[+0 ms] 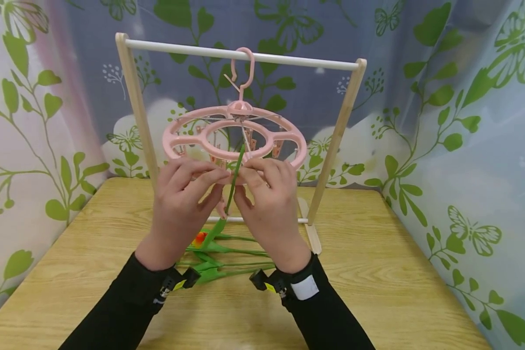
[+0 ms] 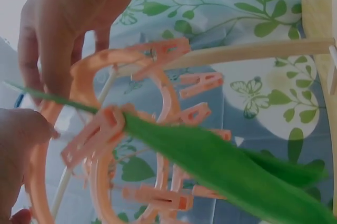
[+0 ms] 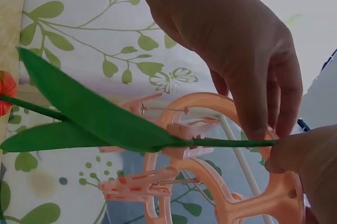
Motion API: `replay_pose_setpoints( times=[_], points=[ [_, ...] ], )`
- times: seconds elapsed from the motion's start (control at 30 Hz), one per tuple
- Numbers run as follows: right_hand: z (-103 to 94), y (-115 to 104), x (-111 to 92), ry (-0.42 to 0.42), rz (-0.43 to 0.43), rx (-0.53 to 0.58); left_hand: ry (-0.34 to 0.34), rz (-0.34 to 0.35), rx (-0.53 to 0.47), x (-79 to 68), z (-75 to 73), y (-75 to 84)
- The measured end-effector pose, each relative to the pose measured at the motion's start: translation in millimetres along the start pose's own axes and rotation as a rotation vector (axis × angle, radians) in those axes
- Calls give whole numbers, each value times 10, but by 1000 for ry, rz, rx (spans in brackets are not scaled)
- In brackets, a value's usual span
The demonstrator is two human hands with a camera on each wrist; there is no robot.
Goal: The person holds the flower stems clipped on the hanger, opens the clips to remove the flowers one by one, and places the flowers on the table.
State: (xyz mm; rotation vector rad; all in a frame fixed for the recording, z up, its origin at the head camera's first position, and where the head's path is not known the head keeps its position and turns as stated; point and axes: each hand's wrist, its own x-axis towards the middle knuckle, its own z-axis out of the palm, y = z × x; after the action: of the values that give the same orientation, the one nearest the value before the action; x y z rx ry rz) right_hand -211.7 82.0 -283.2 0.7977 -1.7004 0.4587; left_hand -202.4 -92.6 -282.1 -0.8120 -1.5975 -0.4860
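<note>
A pink round clip hanger (image 1: 168, 141) hangs by its hook from a white bar. My left hand (image 1: 181, 194) and right hand (image 1: 267, 199) pinch its near rim, close together, thumbs below and fingers above. Between them runs the thin green stem (image 1: 234, 182) of an artificial tulip, stem end up and leaves (image 3: 105, 108) down. A pink clothespin (image 2: 95, 135) on the hanger grips that stem just above the leaves. At the stem's lower end a red flower head (image 3: 6, 92) shows at the right wrist view's edge. Other pink clothespins (image 2: 163, 197) dangle around the ring.
The rack's white bar (image 1: 179, 47) rests on two wooden posts (image 1: 338, 141) with a foot (image 1: 313, 238) at the right. Several green tulip stems (image 1: 245, 252) lie on the wooden table (image 1: 376, 272) below the hanger. A leaf-patterned curtain (image 1: 463, 146) surrounds the table.
</note>
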Motion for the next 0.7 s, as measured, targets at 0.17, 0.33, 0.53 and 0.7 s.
replay_pose_setpoints(
  times=[0.17, 0.33, 0.53, 0.7],
  points=[
    [-44, 67, 6, 7, 22, 8, -18, -39, 27, -16, -37, -79],
    [-61, 96, -6, -6, 34, 24, -24, -45, 25, -28, -53, -129],
    [-57, 99, 7, 6, 31, 41, -15, -68, 25, -29, -66, -145],
    [-41, 93, 4, -1, 22, 29, -94, -97, 31, -35, -80, -168]
  ],
)
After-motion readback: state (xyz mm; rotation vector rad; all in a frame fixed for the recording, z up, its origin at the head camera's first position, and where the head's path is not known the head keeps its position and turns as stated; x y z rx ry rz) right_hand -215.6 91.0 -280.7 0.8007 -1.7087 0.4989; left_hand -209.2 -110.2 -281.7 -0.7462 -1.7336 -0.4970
